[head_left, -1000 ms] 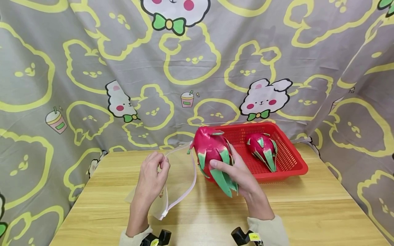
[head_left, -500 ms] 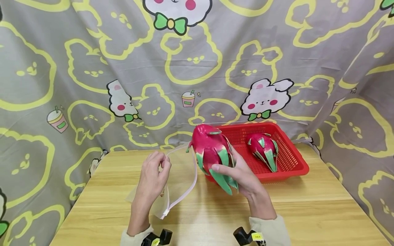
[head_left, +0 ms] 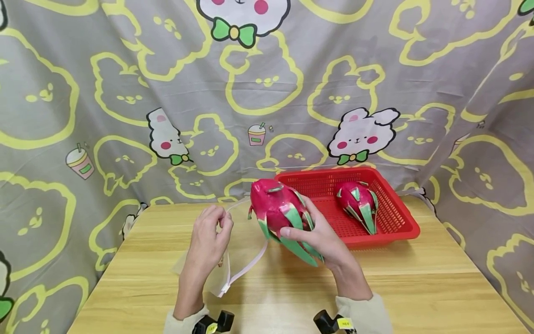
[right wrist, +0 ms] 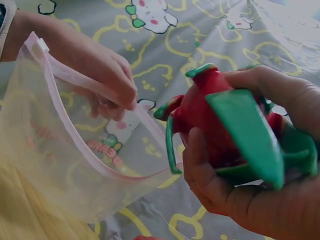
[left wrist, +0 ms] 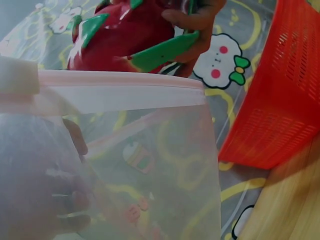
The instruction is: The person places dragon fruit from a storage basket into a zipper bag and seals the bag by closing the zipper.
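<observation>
My right hand [head_left: 323, 236] grips a red dragon fruit [head_left: 275, 204] with green leaf-like scales, its fingers wrapped round the lower end. The fruit is held up in front of the red basket, tilted toward the left. In my left hand [head_left: 210, 236] the rim of a clear zip bag [right wrist: 100, 145] is pinched. The bag's mouth gapes, its pale pink zip edge curving toward the fruit, and the white slider [head_left: 225, 288] sits at the near corner. From the left wrist view, the dragon fruit [left wrist: 127, 40] shows just beyond the zip edge of the bag [left wrist: 165, 165].
A red plastic basket [head_left: 396, 227] stands at the back right of the wooden table [head_left: 417, 287], a second dragon fruit [head_left: 356, 202] lying inside. Behind the table hangs a grey curtain [head_left: 267, 153] with cartoon prints.
The dragon fruit in my right hand has moved left and tipped further over, now overlapping the bag's mouth in the head view. My left hand keeps its hold on the bag.
</observation>
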{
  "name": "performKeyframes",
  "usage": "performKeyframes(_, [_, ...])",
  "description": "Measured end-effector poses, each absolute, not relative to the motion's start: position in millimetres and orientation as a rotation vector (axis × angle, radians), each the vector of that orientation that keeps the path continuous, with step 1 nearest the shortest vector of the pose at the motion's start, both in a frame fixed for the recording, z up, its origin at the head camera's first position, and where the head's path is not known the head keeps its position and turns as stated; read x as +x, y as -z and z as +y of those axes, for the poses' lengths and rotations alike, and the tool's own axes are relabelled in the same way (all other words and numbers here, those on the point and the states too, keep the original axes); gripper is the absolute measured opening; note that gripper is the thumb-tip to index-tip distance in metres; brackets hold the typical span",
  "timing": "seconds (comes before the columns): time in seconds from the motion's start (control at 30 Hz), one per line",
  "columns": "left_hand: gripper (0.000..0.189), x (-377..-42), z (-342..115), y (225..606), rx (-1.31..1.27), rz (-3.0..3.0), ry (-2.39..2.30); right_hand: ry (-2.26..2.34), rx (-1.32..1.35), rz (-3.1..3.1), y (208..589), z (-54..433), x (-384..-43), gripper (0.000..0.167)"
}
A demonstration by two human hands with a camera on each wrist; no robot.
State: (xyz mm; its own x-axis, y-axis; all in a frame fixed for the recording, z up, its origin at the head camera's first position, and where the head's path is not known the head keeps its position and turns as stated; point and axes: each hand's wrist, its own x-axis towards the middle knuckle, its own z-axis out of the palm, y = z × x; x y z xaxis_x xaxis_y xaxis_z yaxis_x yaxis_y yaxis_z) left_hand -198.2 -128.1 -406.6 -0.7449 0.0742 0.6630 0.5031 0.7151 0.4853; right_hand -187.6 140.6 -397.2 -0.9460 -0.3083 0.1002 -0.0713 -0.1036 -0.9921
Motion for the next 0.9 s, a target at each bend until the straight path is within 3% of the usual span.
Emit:
performKeyframes(0.17, [0.032, -198.8, -128.5, 406.0, -0.454, -2.262, 0.903, 2.202, -0.375, 1.947, 397.8, 139.0, -187.8, 0.085])
performKeyframes(0.43, [0.033, -197.5, -130.6, 403.6, -0.444, -2.232, 0.926, 2.301, -0.443, 1.634, 400.8, 138.9, -188.8, 0.058])
performKeyframes(0.9, [0.033, -197.0, -131.9, 403.5, -0.428, -2.233, 0.937, 2.350, -0.476, 1.261, 399.7, 135.1, -186.1, 0.061])
